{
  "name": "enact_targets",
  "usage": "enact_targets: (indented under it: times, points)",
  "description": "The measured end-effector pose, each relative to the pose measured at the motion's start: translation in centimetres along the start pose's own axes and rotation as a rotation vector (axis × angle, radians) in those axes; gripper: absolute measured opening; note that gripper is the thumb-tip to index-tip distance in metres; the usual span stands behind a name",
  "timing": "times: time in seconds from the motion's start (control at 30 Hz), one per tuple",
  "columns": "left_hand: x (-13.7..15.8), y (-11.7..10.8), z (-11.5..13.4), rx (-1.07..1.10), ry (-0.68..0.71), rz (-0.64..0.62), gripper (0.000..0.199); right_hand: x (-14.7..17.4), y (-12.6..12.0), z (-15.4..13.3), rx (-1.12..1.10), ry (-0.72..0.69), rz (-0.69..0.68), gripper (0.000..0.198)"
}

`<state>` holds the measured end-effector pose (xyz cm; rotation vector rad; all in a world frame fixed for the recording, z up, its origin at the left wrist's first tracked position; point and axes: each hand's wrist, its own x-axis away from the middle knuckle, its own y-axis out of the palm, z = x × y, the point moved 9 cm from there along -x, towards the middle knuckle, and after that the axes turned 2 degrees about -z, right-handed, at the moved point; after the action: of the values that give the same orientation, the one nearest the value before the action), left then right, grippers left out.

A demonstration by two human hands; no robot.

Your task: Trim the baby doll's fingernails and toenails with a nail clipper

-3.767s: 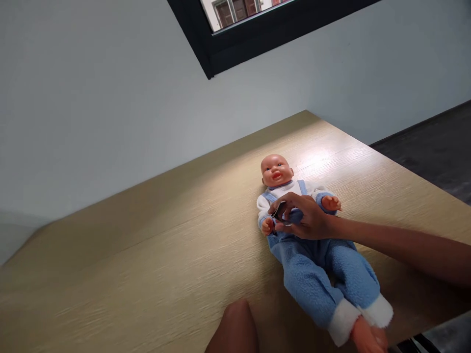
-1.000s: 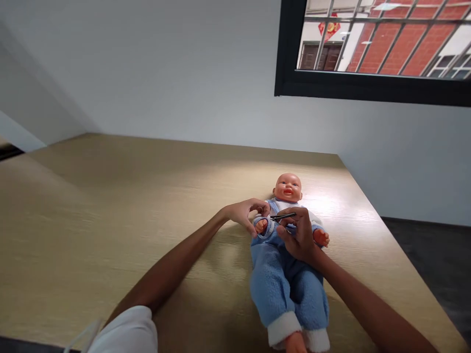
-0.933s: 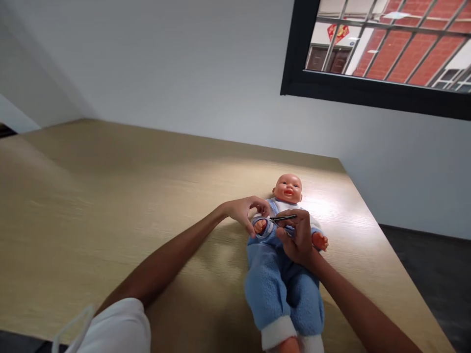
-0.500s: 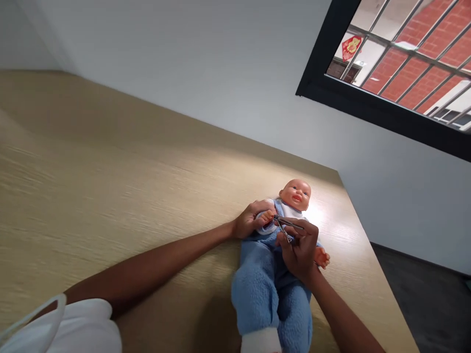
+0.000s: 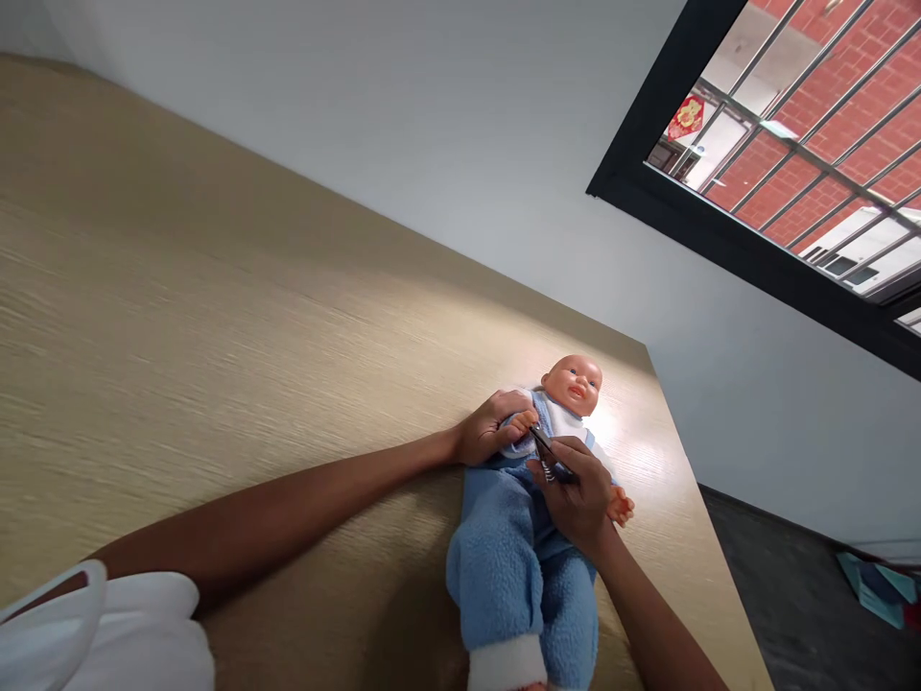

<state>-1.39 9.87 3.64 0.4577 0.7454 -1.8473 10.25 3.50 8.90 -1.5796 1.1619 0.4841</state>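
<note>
A baby doll (image 5: 496, 557) in blue fleece overalls and a white top lies on its back on the wooden table, head pointing away from me. My left hand (image 5: 496, 427) is closed around the doll's forearm and sleeve, so the small doll hand (image 5: 519, 424) sticks out past my thumb. Between the thumb and fingers of my right hand (image 5: 579, 489) is a metal nail clipper (image 5: 545, 447), its jaw end at the doll's fingers. Whether the jaws touch a finger is too small to tell. The doll's other hand (image 5: 621, 506) rests beyond my right wrist.
The pale wooden table (image 5: 251, 336) runs along a grey wall (image 5: 395, 125), and its right edge drops to a dark floor (image 5: 777, 585). A barred window (image 5: 798, 144) with a black frame is at upper right. A bluish-green item (image 5: 874, 587) lies on the floor.
My right hand has turned slightly and closed further, and the nail clipper's lever and body have come closer together. My left hand keeps its hold. The view has tilted a little.
</note>
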Motion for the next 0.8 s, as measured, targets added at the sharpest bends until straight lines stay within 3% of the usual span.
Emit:
enact_targets:
  times: [0.47, 0.67, 0.8]
  points:
    - [0.1, -0.1, 0.3, -0.029, -0.009, 0.007, 0.073, -0.1, 0.4, -1.6, 0.238, -0.146, -0.052, 0.002]
    - [0.1, -0.1, 0.1, -0.035, -0.023, 0.013, 0.069, -0.1, 0.1, -0.5, 0.208, -0.026, -0.039, 0.017]
    - [0.1, 0.0, 0.3, -0.034, -0.002, 0.014, 0.075, -0.3, 0.6, -0.7, 0.268, -0.059, -0.091, 0.017]
